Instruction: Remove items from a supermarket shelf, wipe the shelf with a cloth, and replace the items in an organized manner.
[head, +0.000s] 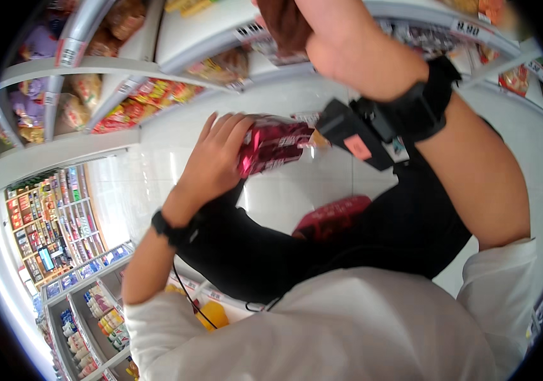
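Observation:
My left hand (pixel 221 152) grips a shiny dark red and pink plastic package (pixel 274 145) over the tiled floor. At the top, near the shelf edge, my right hand (pixel 333 33) is partly cut off by the frame; a dark brown cloth (pixel 286 26) is at its fingers, bunched below them. Black straps circle both wrists, and the right one carries a black box-shaped device (pixel 359 135) with an orange sticker. Another dark red item (pixel 333 216) lies low between my legs, partly hidden by my black trousers.
Shelves (pixel 195 50) with price tags and bagged goods run across the top and upper left. Bottles stand on a lower-left shelf (pixel 81 328). A yellow item (pixel 213 314) sits beside my left sleeve, near a thin black cable (pixel 190 295). Farther off stands a stocked wall rack (pixel 52 219).

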### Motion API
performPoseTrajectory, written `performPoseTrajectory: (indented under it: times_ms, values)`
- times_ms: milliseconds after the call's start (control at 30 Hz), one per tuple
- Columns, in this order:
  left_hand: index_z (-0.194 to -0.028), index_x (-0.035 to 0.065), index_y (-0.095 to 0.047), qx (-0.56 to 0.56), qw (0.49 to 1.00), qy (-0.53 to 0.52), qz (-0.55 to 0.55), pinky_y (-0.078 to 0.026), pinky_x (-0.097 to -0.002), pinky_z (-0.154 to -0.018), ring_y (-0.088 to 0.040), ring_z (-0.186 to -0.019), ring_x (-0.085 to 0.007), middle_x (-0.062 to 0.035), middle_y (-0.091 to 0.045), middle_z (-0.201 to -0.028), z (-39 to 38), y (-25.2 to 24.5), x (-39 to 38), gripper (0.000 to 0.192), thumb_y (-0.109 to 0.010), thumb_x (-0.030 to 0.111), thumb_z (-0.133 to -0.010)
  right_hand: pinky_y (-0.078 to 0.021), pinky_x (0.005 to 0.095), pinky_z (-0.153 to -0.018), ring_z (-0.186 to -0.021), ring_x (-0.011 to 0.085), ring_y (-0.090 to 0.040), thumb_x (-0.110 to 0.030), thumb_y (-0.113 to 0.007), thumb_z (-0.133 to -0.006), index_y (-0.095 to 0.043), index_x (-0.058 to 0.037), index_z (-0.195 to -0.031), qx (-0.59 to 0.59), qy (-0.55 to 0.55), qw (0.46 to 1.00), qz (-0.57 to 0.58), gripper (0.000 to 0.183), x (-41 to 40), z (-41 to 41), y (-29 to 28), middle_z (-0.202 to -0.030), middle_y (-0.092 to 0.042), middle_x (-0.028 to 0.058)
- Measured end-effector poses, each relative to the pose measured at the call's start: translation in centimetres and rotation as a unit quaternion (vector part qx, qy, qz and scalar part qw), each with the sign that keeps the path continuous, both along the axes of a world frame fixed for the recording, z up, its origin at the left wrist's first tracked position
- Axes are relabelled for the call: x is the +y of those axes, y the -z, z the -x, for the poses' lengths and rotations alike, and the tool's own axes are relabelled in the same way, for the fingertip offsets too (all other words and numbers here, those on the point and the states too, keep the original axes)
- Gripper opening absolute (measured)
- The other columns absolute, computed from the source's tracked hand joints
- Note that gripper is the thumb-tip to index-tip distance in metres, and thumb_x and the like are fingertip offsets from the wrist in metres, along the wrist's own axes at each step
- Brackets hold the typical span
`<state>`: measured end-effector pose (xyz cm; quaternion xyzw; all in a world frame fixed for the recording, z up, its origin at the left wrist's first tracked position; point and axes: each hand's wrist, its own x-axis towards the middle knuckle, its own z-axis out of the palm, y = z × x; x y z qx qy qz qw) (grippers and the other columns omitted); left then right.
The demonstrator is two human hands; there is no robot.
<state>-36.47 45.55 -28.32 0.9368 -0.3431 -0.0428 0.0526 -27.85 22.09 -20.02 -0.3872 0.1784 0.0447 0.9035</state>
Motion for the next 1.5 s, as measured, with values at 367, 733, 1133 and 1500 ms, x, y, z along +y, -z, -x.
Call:
performPoseTrajectory:
  times_ms: [367, 733, 1133, 1500]
  values:
    - [-0.119, 0.0001, -0.047, 0.318, 0.932, 0.026, -0.174, -0.041, -0.0605, -0.095, -0.057, -0.113, -0.0345, -0.0196, -0.059, -0.113, 0.1, 24.0, -3.6, 0.045, -0.062, 0.011, -0.078, -0.0375, 0.0300, -0.050, -0.052, 0.0166, -0.047, -0.021, -0.064, -0.084, -0.052, -0.0051, -0.075, -0.089, -0.036, 0.995, -0.006, 0.022, -2.4, 1.5, 3.2, -0.063, -0.052, 0.0049]
    - [-0.112, 0.0079, -0.056, 0.322, 0.932, 0.072, -0.153, -0.047, -0.0543, -0.081, -0.065, -0.093, -0.0367, -0.0158, -0.067, -0.091, -1.4, 29.3, -4.1, 0.048, -0.070, 0.014, -0.067, -0.0408, 0.0304, -0.060, -0.064, 0.0157, -0.048, -0.021, -0.065, -0.084, -0.053, -0.0052, -0.080, -0.121, -0.059, 0.989, 0.056, 0.020, -4.1, 2.3, 4.2, -0.074, -0.054, 0.0041]
    - [-0.132, 0.0204, -0.058, 0.408, 0.897, -0.076, -0.153, -0.053, -0.0402, -0.079, -0.066, -0.099, -0.0336, -0.0151, -0.069, -0.107, -13.4, 29.0, -5.6, 0.086, -0.069, 0.009, -0.048, -0.0414, 0.0304, -0.059, -0.063, 0.0159, -0.049, -0.019, -0.065, -0.084, -0.053, -0.0056, -0.081, -0.114, -0.122, 0.985, 0.040, 0.018, -4.7, 1.6, 4.6, -0.073, -0.054, 0.0040]
    - [-0.100, 0.0071, -0.066, 0.520, 0.848, -0.081, -0.071, -0.049, -0.0354, -0.072, -0.061, -0.083, -0.0260, -0.0101, -0.067, -0.088, -15.5, 27.9, -7.1, 0.053, -0.062, 0.009, -0.047, -0.0418, 0.0305, -0.057, -0.061, 0.0160, -0.050, -0.018, -0.065, -0.084, -0.054, -0.0060, -0.083, -0.118, -0.205, 0.971, 0.015, 0.017, -5.0, 1.3, 6.1, -0.072, -0.054, 0.0039]
